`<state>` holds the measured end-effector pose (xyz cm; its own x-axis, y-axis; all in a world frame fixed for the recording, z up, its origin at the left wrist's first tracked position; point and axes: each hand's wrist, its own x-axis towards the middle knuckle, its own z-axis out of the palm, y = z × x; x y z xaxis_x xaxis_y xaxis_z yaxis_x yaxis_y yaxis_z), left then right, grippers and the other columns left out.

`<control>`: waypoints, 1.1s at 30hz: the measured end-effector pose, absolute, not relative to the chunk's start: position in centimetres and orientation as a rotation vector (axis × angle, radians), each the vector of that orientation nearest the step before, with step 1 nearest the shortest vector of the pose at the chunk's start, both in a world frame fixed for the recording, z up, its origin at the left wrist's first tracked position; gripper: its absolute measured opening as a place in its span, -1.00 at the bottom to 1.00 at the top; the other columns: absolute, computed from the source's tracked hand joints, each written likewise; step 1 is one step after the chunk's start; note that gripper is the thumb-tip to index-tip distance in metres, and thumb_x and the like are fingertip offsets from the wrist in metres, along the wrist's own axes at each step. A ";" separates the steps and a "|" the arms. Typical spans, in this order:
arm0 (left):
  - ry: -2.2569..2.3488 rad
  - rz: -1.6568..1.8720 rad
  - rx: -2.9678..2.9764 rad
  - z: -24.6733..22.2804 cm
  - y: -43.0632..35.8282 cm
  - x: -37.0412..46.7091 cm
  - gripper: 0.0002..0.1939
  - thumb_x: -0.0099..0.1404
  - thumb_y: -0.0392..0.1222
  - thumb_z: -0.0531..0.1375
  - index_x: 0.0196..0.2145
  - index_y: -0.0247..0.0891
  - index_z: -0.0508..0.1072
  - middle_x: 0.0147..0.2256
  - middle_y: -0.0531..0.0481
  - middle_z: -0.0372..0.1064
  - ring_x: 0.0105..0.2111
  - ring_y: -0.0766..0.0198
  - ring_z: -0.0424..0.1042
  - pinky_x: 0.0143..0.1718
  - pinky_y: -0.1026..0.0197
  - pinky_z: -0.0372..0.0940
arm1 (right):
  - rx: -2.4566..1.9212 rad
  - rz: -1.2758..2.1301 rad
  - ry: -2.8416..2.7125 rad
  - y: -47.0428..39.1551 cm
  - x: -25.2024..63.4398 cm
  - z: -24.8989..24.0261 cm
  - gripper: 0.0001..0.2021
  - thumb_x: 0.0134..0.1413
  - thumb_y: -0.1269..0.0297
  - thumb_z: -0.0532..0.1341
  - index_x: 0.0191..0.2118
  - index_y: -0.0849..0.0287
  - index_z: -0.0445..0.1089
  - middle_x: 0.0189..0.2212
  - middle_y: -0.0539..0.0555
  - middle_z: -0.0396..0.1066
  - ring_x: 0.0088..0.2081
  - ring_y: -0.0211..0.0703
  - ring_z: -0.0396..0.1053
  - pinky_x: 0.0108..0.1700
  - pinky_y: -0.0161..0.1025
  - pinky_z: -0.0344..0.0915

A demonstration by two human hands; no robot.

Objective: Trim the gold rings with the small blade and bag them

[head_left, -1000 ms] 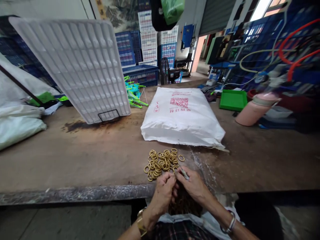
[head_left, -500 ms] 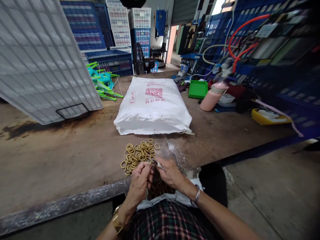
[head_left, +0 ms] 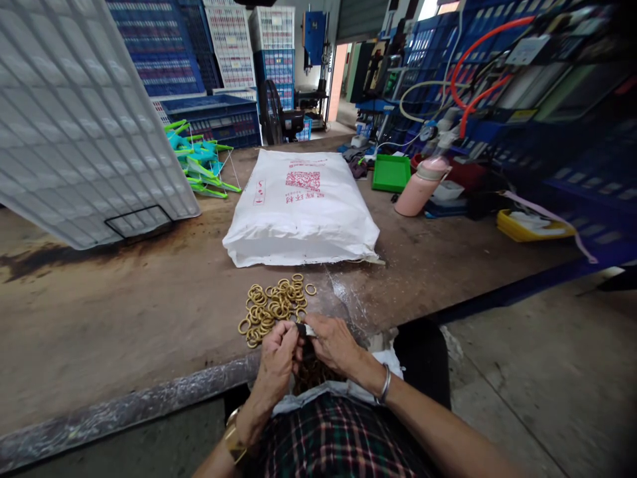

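Note:
My left hand (head_left: pixel 279 352) is closed in a pinch on a ring, mostly hidden by the fingertips. Wrapped in my right hand (head_left: pixel 336 342) is a small hand tool (head_left: pixel 302 329) with a dark end and a pale part. The dark end meets my left fingertips; its exact kind is unclear. Just beyond both hands lies a loose pile of brass-coloured rings (head_left: pixel 276 307), with one ring (head_left: pixel 311 289) apart at its right. Below my hands, several darker brown rings (head_left: pixel 314 377) rest in an open white sack (head_left: pixel 328 388) on my lap, partly covered by my wrists.
A full white printed bag (head_left: pixel 301 212) lies across the table (head_left: pixel 164 305). Left of it stand a large white ribbed crate (head_left: pixel 99 119) and green-and-blue plastic parts (head_left: pixel 204 162). A green tray (head_left: pixel 391 174), pink bottle (head_left: pixel 419 189) and yellow tray (head_left: pixel 532 229) sit to the right.
The tool has shifted slightly left, its dark end now against my left fingertips. My right fingers have closed in with it. The whole view has shifted a little.

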<state>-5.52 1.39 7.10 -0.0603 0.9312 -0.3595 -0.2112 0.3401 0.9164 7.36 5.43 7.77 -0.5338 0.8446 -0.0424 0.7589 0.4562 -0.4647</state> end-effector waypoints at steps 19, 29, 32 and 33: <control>1.312 1.056 0.791 6.9 1.2 -5.7 -0.67 0.14 0.09 0.10 -0.51 -0.24 0.25 -0.70 0.20 0.13 -0.76 0.49 0.04 -0.78 0.44 -0.03 | -1.541 0.571 -2.568 5.1 6.9 8.2 -0.73 0.05 0.50 -0.04 -0.19 0.22 0.33 -0.30 0.12 0.45 -0.36 -0.18 0.37 -0.38 -0.32 0.11; 1.353 1.049 0.858 7.5 1.2 -5.8 -0.67 0.14 0.08 0.09 -0.54 -0.24 0.24 -0.72 0.20 0.12 -0.77 0.48 0.03 -0.77 0.42 -0.05 | -1.486 0.622 -2.583 5.3 7.1 8.1 -0.72 0.03 0.50 -0.04 -0.19 0.22 0.33 -0.30 0.13 0.45 -0.36 -0.19 0.36 -0.35 -0.32 0.12; 1.335 1.050 0.891 7.6 1.1 -5.8 -0.65 0.14 0.11 0.09 -0.54 -0.24 0.23 -0.72 0.20 0.11 -0.76 0.48 0.03 -0.76 0.41 -0.04 | -1.430 0.680 -2.628 5.4 7.3 8.0 -0.75 0.00 0.49 -0.01 -0.22 0.25 0.33 -0.34 0.13 0.45 -0.40 -0.21 0.34 -0.36 -0.32 0.11; 1.329 1.052 0.897 7.8 1.1 -5.9 -0.64 0.13 0.13 0.09 -0.55 -0.24 0.23 -0.73 0.20 0.10 -0.77 0.48 0.02 -0.75 0.41 -0.04 | -1.413 0.696 -2.654 5.5 7.4 7.9 -0.76 -0.01 0.49 0.00 -0.22 0.26 0.32 -0.36 0.13 0.45 -0.41 -0.22 0.33 -0.37 -0.32 0.10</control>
